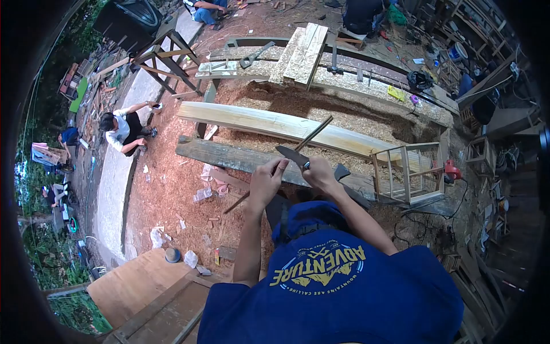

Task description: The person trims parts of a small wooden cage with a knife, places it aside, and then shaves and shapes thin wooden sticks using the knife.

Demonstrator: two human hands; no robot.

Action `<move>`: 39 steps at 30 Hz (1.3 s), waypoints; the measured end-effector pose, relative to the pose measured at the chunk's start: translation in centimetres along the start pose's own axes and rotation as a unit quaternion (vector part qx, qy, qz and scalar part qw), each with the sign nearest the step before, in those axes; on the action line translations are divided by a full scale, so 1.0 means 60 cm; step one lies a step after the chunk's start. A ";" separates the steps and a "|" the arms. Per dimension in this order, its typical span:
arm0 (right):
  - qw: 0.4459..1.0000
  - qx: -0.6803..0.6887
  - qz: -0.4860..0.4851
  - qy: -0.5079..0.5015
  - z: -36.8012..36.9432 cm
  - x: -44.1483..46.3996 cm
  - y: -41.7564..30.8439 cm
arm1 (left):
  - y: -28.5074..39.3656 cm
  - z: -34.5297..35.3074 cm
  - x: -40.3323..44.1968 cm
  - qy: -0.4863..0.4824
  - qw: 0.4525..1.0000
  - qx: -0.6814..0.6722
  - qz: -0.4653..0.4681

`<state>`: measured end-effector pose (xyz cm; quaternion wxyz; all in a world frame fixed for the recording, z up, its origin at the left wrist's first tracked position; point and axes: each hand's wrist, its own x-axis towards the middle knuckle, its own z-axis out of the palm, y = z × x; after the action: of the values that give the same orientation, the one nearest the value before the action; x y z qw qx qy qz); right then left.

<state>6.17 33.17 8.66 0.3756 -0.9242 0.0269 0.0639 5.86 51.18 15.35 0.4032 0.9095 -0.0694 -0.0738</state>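
My left hand (266,179) is closed around a thin wooden stick (317,132), which slants from lower left to upper right. In my right hand (319,175) is a knife (291,154) with a broad dark blade. The blade lies across the stick or right beside it, close to my left thumb; whether it touches cannot be made out. Just beyond both hands runs a weathered grey plank (229,155). Near my right wrist a dark, hatchet-like head (342,171) shows, partly hidden by my forearm.
A long pale timber beam (246,121) lies past the plank. A small wooden frame (408,172) stands at right. Farther off, a workbench (366,86) carries boards (306,54) and tools. Shavings cover the ground. A person (123,129) sits on a kerb at left.
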 end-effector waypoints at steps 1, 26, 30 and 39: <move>0.997 -0.050 -0.001 0.050 0.007 0.002 0.000 | 0.006 0.002 -0.008 0.001 1.000 -0.009 -0.010; 0.998 -0.002 0.008 0.066 0.001 0.002 0.020 | -0.009 -0.004 -0.010 -0.009 1.000 0.017 0.003; 0.996 -0.032 0.018 0.085 -0.017 0.005 0.005 | 0.005 0.003 -0.017 0.024 0.999 0.038 -0.015; 0.997 0.079 -0.009 -0.011 -0.023 0.003 0.001 | -0.059 -0.043 -0.003 0.032 0.997 0.063 0.043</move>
<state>6.49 32.19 9.59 0.4485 -0.8909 0.0198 0.0687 6.39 55.44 14.48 0.3498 0.9311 -0.1004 -0.0226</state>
